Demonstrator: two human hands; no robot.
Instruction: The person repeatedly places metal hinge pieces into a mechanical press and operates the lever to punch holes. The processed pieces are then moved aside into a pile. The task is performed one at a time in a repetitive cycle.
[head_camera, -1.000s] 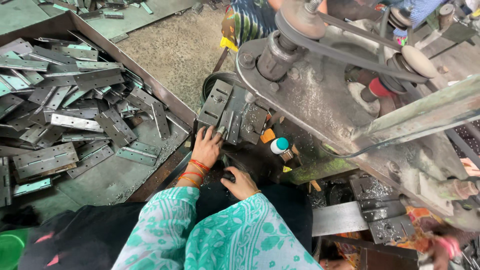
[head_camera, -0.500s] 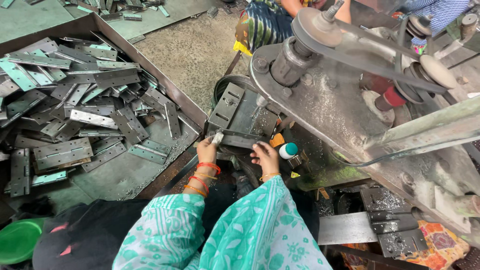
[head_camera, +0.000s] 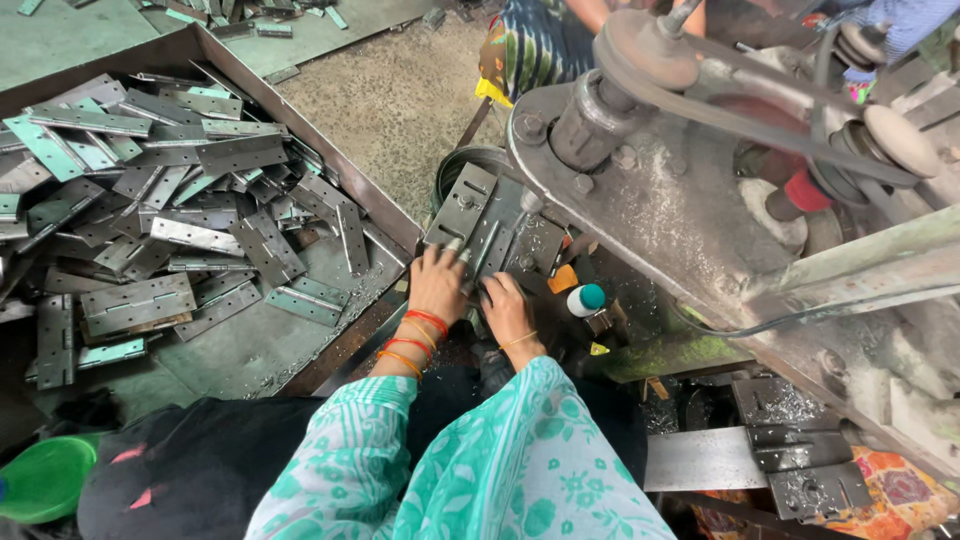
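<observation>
Several grey metal hinges (head_camera: 478, 218) lie stacked at the foot of a belt-driven machine (head_camera: 640, 190). My left hand (head_camera: 437, 285), with red and orange bangles at the wrist, grips the lower end of the top hinge. My right hand (head_camera: 507, 308), with a thin gold bangle, sits just to its right, fingers curled over the same hinge's near edge. Both hands touch the stack. My patterned green sleeve (head_camera: 480, 470) fills the lower middle.
A large tray (head_camera: 330, 165) on the left holds a heap of several hinges (head_camera: 150, 220). A green bowl (head_camera: 45, 478) sits bottom left. A small white bottle with a teal cap (head_camera: 585, 299) stands right of my hands. More hinges (head_camera: 800, 460) lie bottom right. Another person (head_camera: 550, 40) sits behind the machine.
Both hands have moved forward from my lap onto the hinge stack at the machine. The left hand carried a hinge there, and the right hand has come in beside it.
</observation>
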